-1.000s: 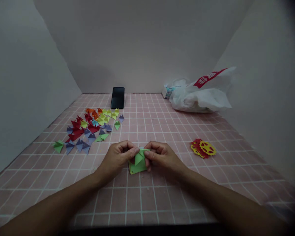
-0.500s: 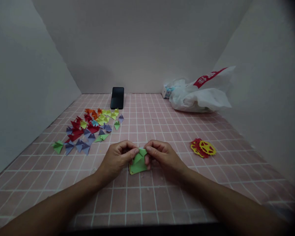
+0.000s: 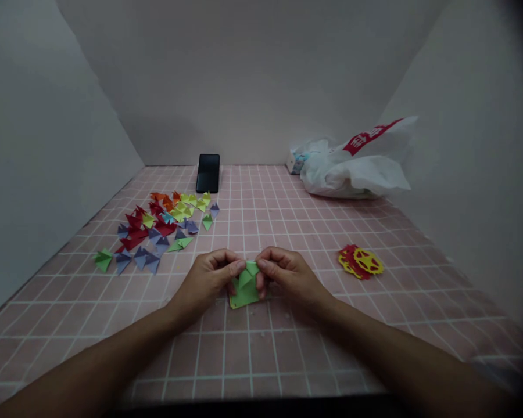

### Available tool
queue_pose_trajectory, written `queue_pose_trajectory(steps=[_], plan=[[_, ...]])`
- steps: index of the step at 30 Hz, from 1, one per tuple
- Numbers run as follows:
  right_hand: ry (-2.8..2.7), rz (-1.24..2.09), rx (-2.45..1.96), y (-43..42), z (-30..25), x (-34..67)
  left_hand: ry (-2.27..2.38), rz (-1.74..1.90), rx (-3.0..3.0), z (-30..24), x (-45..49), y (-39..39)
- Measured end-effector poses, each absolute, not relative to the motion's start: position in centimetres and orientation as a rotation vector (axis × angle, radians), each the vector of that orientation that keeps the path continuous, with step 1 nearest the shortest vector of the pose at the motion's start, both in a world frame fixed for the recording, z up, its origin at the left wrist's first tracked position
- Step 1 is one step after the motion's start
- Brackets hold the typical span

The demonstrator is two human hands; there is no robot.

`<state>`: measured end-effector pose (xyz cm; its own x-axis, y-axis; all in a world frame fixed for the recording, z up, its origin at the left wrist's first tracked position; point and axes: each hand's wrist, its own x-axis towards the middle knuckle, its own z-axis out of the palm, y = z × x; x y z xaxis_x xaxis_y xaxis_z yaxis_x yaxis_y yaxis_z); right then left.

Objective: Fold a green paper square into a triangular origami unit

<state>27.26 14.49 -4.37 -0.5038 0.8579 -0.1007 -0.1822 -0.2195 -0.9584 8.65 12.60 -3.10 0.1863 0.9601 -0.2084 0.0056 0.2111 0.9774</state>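
Observation:
Between my two hands is a small piece of folded green paper [image 3: 246,276], with creased flaps showing. My left hand [image 3: 215,271] pinches its upper left edge between thumb and index finger. The upper right edge is pinched by my right hand [image 3: 285,270] in the same way. Just below the folded piece lies a small stack of green paper squares [image 3: 243,298], with a yellowish edge showing at its left. Fingers partly hide both the folded piece and the stack.
Several folded paper cranes [image 3: 152,226] in red, orange, yellow, purple and green lie at the left. A black phone [image 3: 208,173] leans behind them. Red and yellow cut-out discs [image 3: 361,262] lie at the right, with a white plastic bag [image 3: 353,171] and small box [image 3: 295,162] farther back.
Both hands keep their pinch on the folded green paper. The paper and fingertips have shifted very slightly to the left; everything else stays put.

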Motion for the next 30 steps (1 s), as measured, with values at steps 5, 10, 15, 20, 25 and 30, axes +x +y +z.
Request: queue_pose_trajectory(steps=[5,10,15,20,25,30], plan=[[-1.285,1.821,-0.859,14.33,-4.41,27.18,1.154,0.935,1.138,-3.08,8.65,12.62],[-1.244,1.855,-0.822,14.21,-4.53,27.11,1.164,0.942,1.201,-2.54,8.74,12.4],[-1.294,1.872,-0.799,14.21,-4.5,27.04,1.189,0.994,1.324,-2.69,8.83,12.14],[-1.292,1.861,-0.864,14.11,-4.52,26.99,1.18,1.005,1.404,-3.05,8.74,12.15],[-1.245,1.852,-0.902,14.26,-4.53,27.2,1.098,0.979,1.305,-3.17,8.46,12.4],[-1.25,1.851,-0.911,14.35,-4.54,27.23,1.079,0.988,1.285,-3.13,8.45,12.5]])
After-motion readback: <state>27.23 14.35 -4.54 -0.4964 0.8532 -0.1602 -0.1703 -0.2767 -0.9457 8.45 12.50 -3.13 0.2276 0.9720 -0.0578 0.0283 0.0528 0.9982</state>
